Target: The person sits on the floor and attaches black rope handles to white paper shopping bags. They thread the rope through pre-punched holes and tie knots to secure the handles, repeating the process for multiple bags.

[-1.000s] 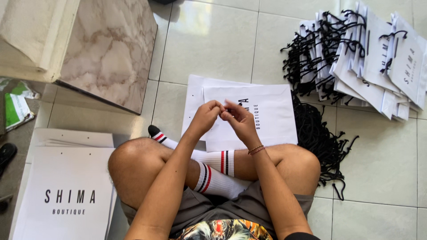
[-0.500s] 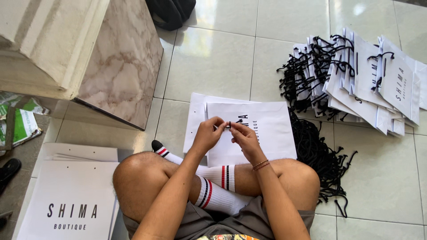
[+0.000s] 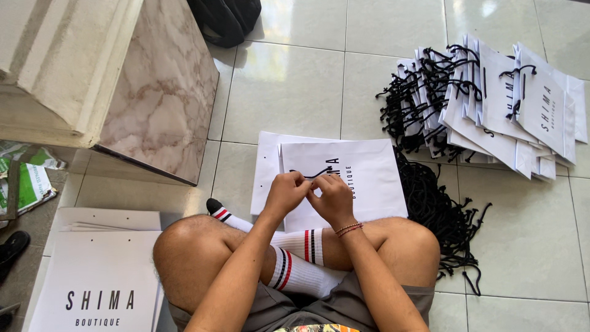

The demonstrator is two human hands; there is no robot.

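I am viewing a tiled floor point(image 3: 295, 80) on which the person is sitting cross-legged. A marble-faced block point(image 3: 153, 104) is standing at upper left. A stack of finished white paper bags point(image 3: 510, 110) with black cord handles is lying at upper right, well apart from the hands. A stack of flat white bags point(image 3: 98, 276) is lying at lower left, just beside the left knee. A heap of loose black cords point(image 3: 436, 209) is lying on the floor between the finished stack and the right knee.

The flat white paper bag point(image 3: 362, 178) in hand is lying on the floor directly ahead of the shins, on top of another flat sheet. Both hands are meeting over its near edge. The left hand point(image 3: 286, 192) is showing a grip pressed together, pinching a black cord point(image 3: 316, 174) that is running across the bag face. The right hand point(image 3: 335, 198), wearing a thin bracelet point(image 3: 348, 229), is also closing its grip at the same spot; it appears to be pinching the cord, though the fingertips are hidden.
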